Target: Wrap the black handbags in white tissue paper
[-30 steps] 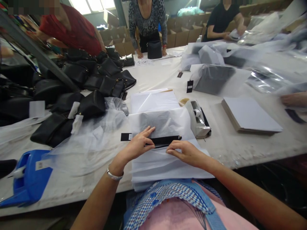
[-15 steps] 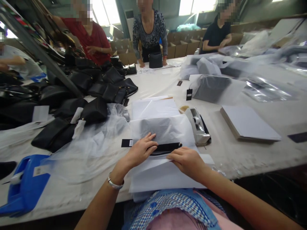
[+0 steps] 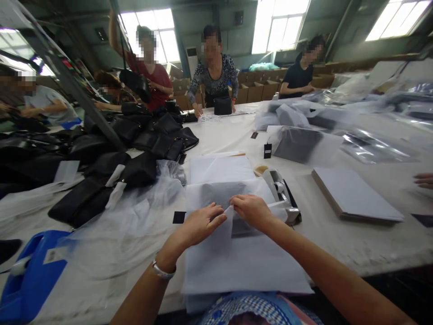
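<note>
In front of me lies a dark bag (image 3: 241, 229), showing grey through the white tissue paper (image 3: 219, 241) folded over it. My right hand (image 3: 252, 211) pinches the edge of that paper above the bag. Flat on the wrapping to its left rests my left hand (image 3: 203, 222), fingers stretched out and thumb close to the pinched edge. A black tag (image 3: 179, 217) sticks out on the left side of the bundle. More white sheets (image 3: 250, 273) lie underneath, towards me.
A grey tape dispenser (image 3: 282, 192) stands just right of the bundle, a blue one (image 3: 37, 271) at far left. Black bags (image 3: 138, 168) pile up on the left. Right are a stack of boards (image 3: 358, 194), a wrapped bag (image 3: 296, 145) and a co-worker's hand (image 3: 424, 179). Several people work opposite.
My right hand has moved up and slightly left, bringing the near paper edge over the bag's uncovered black strip. My left hand stays on the wrapping. The view has tilted up.
</note>
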`<action>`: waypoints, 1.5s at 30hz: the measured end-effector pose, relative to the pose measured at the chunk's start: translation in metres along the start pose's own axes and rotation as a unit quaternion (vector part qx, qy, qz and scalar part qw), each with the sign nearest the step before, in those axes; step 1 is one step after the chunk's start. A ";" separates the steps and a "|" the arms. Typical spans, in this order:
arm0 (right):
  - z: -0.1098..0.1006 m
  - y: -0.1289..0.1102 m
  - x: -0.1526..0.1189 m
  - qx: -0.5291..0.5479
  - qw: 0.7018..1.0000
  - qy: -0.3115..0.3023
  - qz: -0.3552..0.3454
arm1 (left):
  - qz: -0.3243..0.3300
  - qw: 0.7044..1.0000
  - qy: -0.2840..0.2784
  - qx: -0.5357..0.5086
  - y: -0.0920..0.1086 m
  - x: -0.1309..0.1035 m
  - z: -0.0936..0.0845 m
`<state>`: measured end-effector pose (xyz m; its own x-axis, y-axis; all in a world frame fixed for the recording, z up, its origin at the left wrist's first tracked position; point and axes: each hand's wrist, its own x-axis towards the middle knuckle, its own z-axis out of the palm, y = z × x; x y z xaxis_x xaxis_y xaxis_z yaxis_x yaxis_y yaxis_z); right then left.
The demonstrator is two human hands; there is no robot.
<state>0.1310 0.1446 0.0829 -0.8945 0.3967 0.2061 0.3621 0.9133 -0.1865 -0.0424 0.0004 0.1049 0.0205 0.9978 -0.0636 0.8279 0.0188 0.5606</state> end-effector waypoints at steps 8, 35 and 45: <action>0.024 0.019 0.008 0.001 0.999 0.036 0.012 | 0.016 0.998 0.064 -0.011 -0.014 -0.008 0.024; 0.045 0.044 0.019 0.141 0.983 0.111 -0.040 | -0.002 0.957 0.243 0.159 -0.023 -0.058 0.107; 0.044 0.044 0.020 0.156 0.979 0.125 -0.037 | -0.127 0.894 0.423 -0.076 -0.032 -0.054 0.079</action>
<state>0.1172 0.1887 0.0369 -0.8094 0.3755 0.4515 0.1658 0.8837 -0.4378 -0.0258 -0.0589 0.0246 -0.6424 0.6501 0.4058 0.6578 0.1960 0.7273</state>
